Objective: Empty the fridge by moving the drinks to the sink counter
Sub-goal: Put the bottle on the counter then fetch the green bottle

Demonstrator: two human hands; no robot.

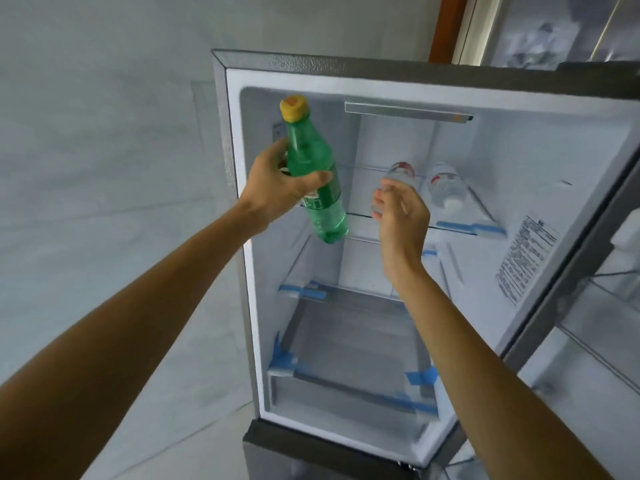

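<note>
The fridge (519, 109) stands open in front of me. My left hand (277, 192) grips a green plastic bottle (311, 168) with a yellow cap, held upright at the left edge of the opening. My right hand (401, 216) is in front of the top glass shelf (460, 228) with its fingers curled and apart, just in front of a clear water bottle (401, 173) lying on that shelf. Whether the fingers touch that bottle I cannot tell. A second clear water bottle (446, 185) lies to its right, white cap toward me.
The lower shelves (346, 306) hold nothing and carry strips of blue tape. The fridge door (595, 306) hangs open at the right with its bins. A pale wall fills the left side and a wooden frame (446, 26) shows above the fridge.
</note>
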